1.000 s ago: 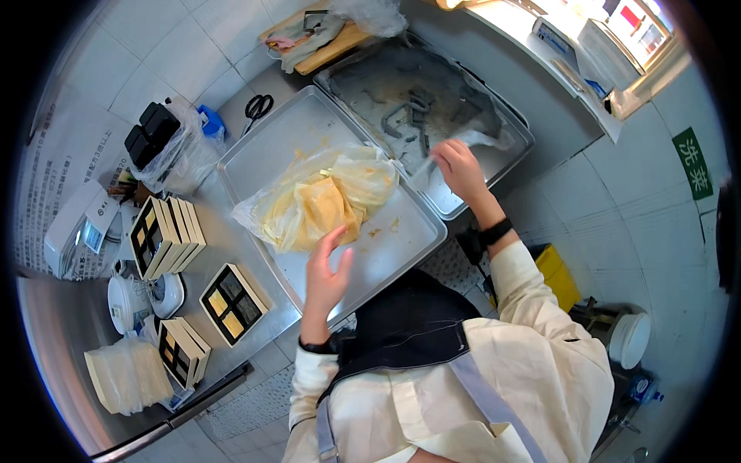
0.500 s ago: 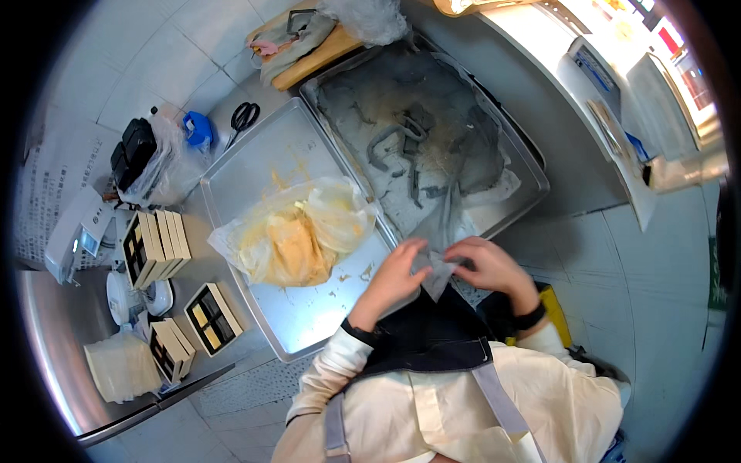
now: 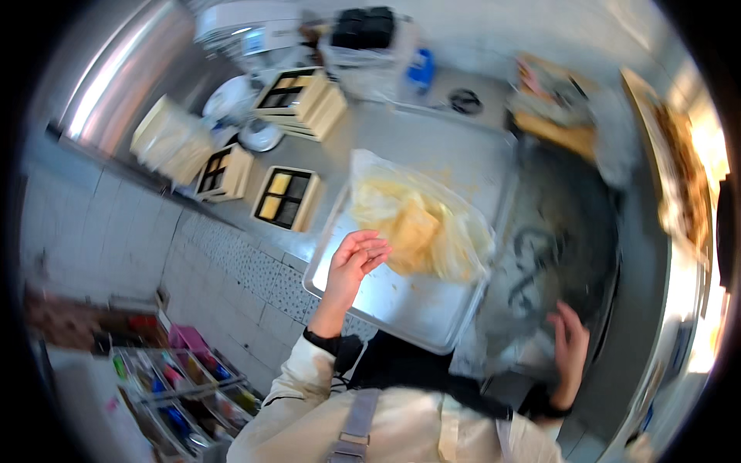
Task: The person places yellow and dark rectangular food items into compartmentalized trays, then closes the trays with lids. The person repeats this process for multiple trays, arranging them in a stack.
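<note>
My left hand (image 3: 355,258) hovers by the near left side of a clear plastic bag, its fingers stretched out and nothing in them. Inside the bag (image 3: 370,166) is a crumpled yellow, dough-like mass (image 3: 417,231). The bag lies on a silver metal tray (image 3: 417,328). Off to the right, my right hand (image 3: 570,339) is raised over the near part of a second tray, fingers apart and empty. Dark grey plastic film (image 3: 579,216) lines that tray, with dark grey strips (image 3: 529,289) on it. Motion smears the right side.
Left of the tray stand a cream box (image 3: 285,198) with yellow and black squares, plus stacked boxes (image 3: 301,104). Scissors (image 3: 465,100), a blue container (image 3: 421,71) and a wooden board (image 3: 556,131) lie at the back. A shelf (image 3: 664,170) borders the right.
My hands have parted and let go of the grey film they were holding. My left hand moved to the yellow bag; my right hand stayed by the grey tray. The view has turned left.
</note>
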Tool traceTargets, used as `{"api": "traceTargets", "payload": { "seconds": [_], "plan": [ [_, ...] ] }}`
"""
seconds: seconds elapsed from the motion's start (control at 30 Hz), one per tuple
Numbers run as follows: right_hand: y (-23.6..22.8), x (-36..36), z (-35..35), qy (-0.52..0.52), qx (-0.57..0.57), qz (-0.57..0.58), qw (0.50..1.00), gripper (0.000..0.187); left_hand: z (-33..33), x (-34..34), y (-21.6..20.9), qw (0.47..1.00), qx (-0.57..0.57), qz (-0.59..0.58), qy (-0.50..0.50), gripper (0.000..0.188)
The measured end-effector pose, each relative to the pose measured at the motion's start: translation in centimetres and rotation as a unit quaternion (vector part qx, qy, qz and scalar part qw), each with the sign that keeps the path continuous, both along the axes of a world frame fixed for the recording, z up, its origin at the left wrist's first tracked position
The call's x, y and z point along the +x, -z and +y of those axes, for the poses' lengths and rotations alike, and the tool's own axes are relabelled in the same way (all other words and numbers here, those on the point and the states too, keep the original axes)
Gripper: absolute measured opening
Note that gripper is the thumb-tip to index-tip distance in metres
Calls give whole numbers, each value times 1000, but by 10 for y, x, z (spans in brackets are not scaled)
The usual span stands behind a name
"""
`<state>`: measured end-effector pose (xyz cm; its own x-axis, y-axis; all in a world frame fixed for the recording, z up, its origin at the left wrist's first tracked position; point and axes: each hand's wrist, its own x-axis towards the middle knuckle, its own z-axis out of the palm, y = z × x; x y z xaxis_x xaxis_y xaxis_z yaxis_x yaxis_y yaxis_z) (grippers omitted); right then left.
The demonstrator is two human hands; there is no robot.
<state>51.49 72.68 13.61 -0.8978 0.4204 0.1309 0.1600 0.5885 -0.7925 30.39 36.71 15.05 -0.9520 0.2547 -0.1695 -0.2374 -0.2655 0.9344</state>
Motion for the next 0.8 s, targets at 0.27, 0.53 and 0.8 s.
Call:
{"api": "traceTargets", "payload": {
  "seconds": [0.27,0.53,0.8],
  "plan": [
    [-20,-42,-44,-76,166,34,983,35,-58,0,7,1000,-1,-21,2,22],
    [13,-60,-106,-139,209,202,947,6,-121,24,40,996,24,-68,-61,22],
    [-26,-54,-158,-111,199,80,970,8,-142,5,31,995,-89,-43,-8,26]
  ]
}}
